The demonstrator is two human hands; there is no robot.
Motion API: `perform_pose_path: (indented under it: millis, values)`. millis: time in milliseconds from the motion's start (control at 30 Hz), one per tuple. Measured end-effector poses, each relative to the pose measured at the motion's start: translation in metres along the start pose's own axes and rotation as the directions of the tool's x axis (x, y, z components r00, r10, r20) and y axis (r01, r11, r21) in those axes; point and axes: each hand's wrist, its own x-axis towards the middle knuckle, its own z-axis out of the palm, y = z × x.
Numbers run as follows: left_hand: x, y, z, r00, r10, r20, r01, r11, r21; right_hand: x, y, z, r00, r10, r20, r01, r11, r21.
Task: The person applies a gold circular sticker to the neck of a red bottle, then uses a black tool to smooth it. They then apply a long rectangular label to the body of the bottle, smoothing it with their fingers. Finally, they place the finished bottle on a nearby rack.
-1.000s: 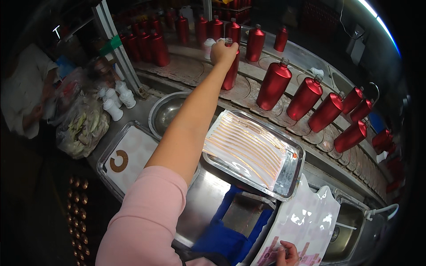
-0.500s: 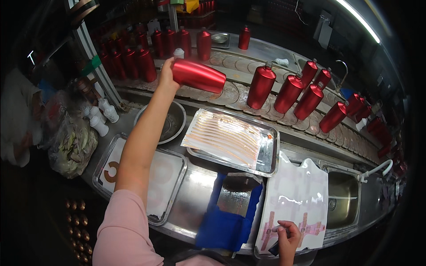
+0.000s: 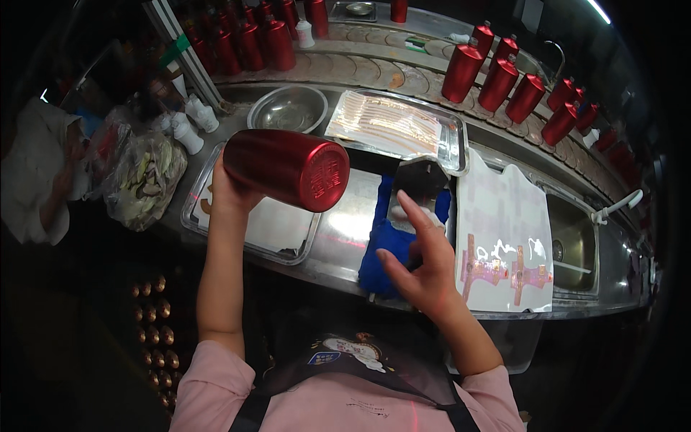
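My left hand [image 3: 239, 189] grips a glossy red bottle [image 3: 284, 169] near its neck end, which is hidden. The bottle lies tilted in the air, with its embossed base facing right and toward me. My right hand [image 3: 430, 270] hovers to the right of it, thumb and forefinger spread apart. Its other fingers are curled and partly hidden; I see nothing held in it. Beneath that hand is a metal cradle [image 3: 421, 178] draped with blue cloth [image 3: 385, 248]. A small whitish patch by the fingers cannot be made out. Right of the cradle, pink-and-gold decals [image 3: 484, 268] lie on a white sheet [image 3: 497, 205].
Behind are a steel bowl [image 3: 288, 108] and a tray [image 3: 455, 144] with a gold-striped sheet [image 3: 389, 119]. Another tray [image 3: 306, 248] lies below the bottle. Red bottles [image 3: 463, 72] stand along a conveyor [image 3: 360, 68]. A sink [image 3: 576, 241] is at right, a plastic bag [image 3: 144, 173] at left.
My left hand has brought the red bottle from over the conveyor down toward me, turning its base my way. My right hand has moved left and up from the decal sheet, its fingers spreading.
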Motion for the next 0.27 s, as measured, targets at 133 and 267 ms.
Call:
perform_pose_path:
  millis: [133,267]
  values:
    - [-0.033,-0.022,0.025,0.97,-0.24,-0.046,0.237,0.97,-0.052,0.025,0.004,0.015,0.951,-0.308,0.032,0.309,0.942,-0.133]
    - [-0.06,-0.035,0.031,0.937,-0.314,-0.156,0.292,0.945,-0.146,0.026,0.009,0.023,0.923,-0.385,-0.03,0.386,0.917,0.099]
